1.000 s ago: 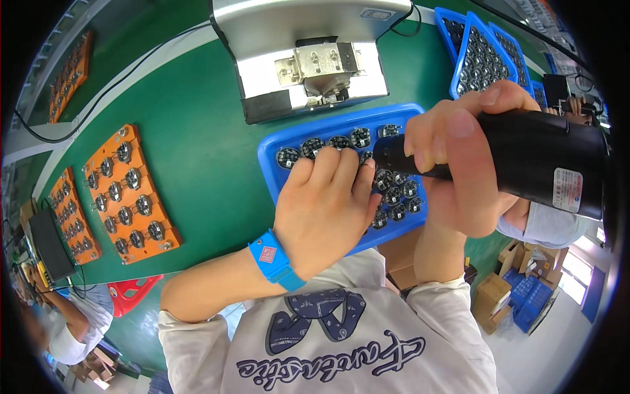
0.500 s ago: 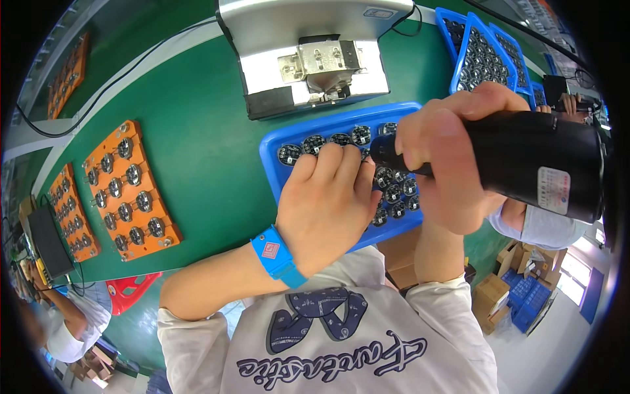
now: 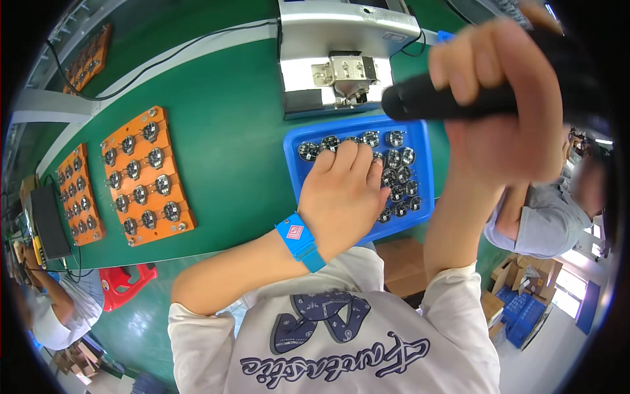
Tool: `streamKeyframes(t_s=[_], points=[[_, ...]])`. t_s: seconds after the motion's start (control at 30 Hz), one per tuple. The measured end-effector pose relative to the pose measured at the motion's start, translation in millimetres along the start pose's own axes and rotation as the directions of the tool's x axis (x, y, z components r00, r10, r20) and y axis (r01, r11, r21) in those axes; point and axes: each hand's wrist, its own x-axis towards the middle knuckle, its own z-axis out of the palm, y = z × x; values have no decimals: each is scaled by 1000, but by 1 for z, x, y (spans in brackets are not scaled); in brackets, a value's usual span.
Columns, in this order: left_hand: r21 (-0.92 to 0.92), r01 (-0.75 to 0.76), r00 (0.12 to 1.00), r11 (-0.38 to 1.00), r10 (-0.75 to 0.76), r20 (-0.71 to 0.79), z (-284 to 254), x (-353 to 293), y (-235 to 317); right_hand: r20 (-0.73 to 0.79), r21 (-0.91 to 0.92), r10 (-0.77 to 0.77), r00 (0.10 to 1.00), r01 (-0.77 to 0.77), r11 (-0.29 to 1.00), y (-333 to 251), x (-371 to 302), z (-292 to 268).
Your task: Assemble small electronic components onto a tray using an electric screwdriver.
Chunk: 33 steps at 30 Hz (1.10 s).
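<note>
My left hand (image 3: pixel 344 190), with a blue wrist strap (image 3: pixel 298 241), is palm down over the blue tray (image 3: pixel 293 157). Its fingers are bent and close together; the tips and whatever they grip are hidden. Around them in the tray lie several small round circuit boards (image 3: pixel 395 138), dark with bright metal parts. My right hand (image 3: pixel 508 98) is raised to the right of the tray, its fingers wrapped round a black cylindrical handheld tool (image 3: pixel 426 97) with a narrow snout. The snout points left, above the tray's far right side, apart from the boards. Blur softens this hand.
A metal machine (image 3: pixel 348 79) stands behind the tray. Two orange fixture plates (image 3: pixel 141 184) (image 3: pixel 82 197) holding round boards lie on the green table (image 3: pixel 236 177) at left. A black cable (image 3: pixel 157 56) runs along the back. Another person (image 3: pixel 545 223) sits at right; a red stool (image 3: pixel 125 285) stands lower left.
My right hand has lifted the black tool up and away from the boards in the tray. The view has shifted, so the table's things appear further right; my left hand stays over the tray.
</note>
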Motion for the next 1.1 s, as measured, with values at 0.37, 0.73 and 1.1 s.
streamKeyframes(t_s=[0.37, 0.73, 1.1], points=[[-34, 56, 998, 998, -56, -7, 0, -6, -1, 123, -147, -64, 990, 82, 986, -3, 13, 31], [-31, 13, 999, 999, -12, 32, -2, -4, -2, -397, -85, 234, 887, -289, 953, -46, -68, 3], [1, 31, 999, 1000, -31, 17, -1, -3, 1, -383, -59, 289, 877, -336, 940, -34, -82, 5]])
